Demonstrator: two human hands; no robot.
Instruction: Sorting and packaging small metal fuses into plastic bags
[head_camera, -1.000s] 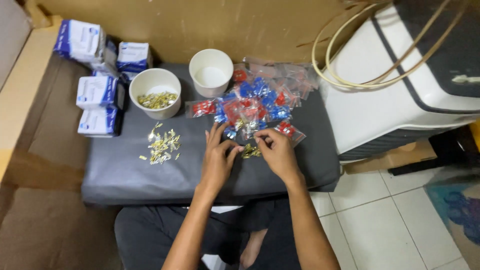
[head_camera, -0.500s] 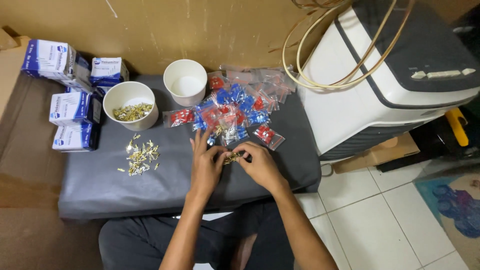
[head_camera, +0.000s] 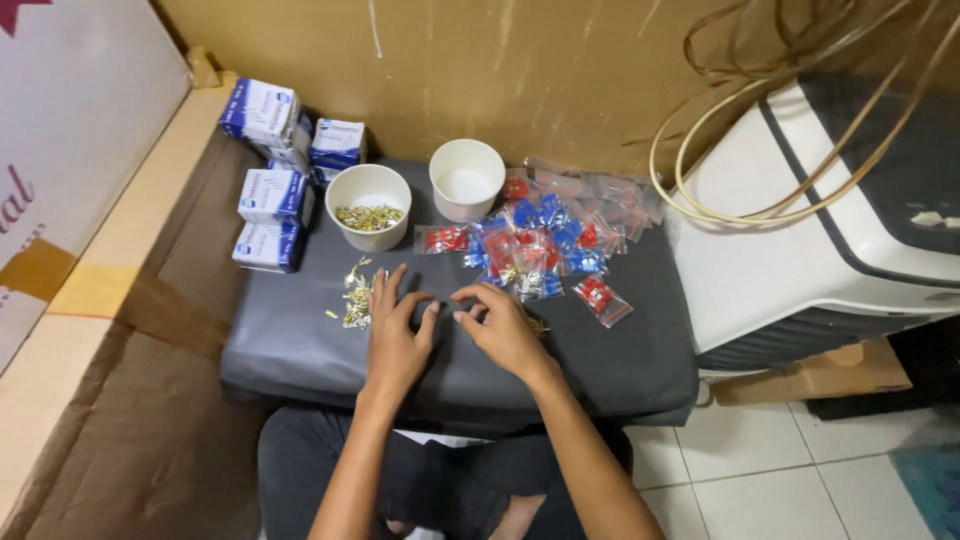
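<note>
Hands sorting small brass terminals on a dark padded cushion (head_camera: 300, 350).

Left hand (head_camera: 395, 335) lies flat, fingers spread, just beside the loose pile of brass terminals (head_camera: 355, 297). Right hand (head_camera: 503, 330) is curled, fingertips pinched; what they grip is too small to tell. Behind: crinkly clear bags of red and blue connectors (head_camera: 540, 245), a paper cup of brass terminals (head_camera: 369, 206), an empty paper cup (head_camera: 467, 179), blue-white boxes (head_camera: 272, 190).

- Cushion (head_camera: 300, 350) is the landmark: two cups (head_camera: 368, 205) stand at its back edge.
- Bags (head_camera: 540, 245) lie on it, right of the cups.
- Loose terminals (head_camera: 355, 295) lie on it, before the left cup.
- Boxes (head_camera: 270, 190) sit left of it.
- Both hands (head_camera: 395, 335) rest on it, near its front.
</note>
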